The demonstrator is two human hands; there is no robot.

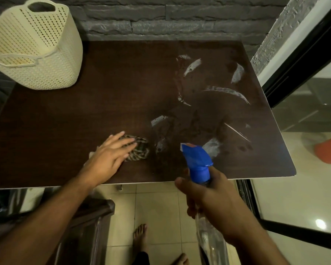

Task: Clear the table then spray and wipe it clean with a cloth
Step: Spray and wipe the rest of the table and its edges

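Observation:
The dark brown table (69, 119) fills the middle of the view. Its right half carries wet streaks and white foam patches (193, 66). My left hand (109, 155) lies flat, fingers spread, on a crumpled striped cloth (139, 150) near the table's front edge. My right hand (212, 196) grips a clear spray bottle with a blue trigger head (197, 159), held in front of the table's edge with the nozzle pointing over the wet area.
A cream perforated plastic basket (38, 46) stands on the table's back left corner. A grey stone wall runs behind. A black-framed glass door (302, 69) is on the right. A dark chair (80, 222) and my bare feet on tiles are below.

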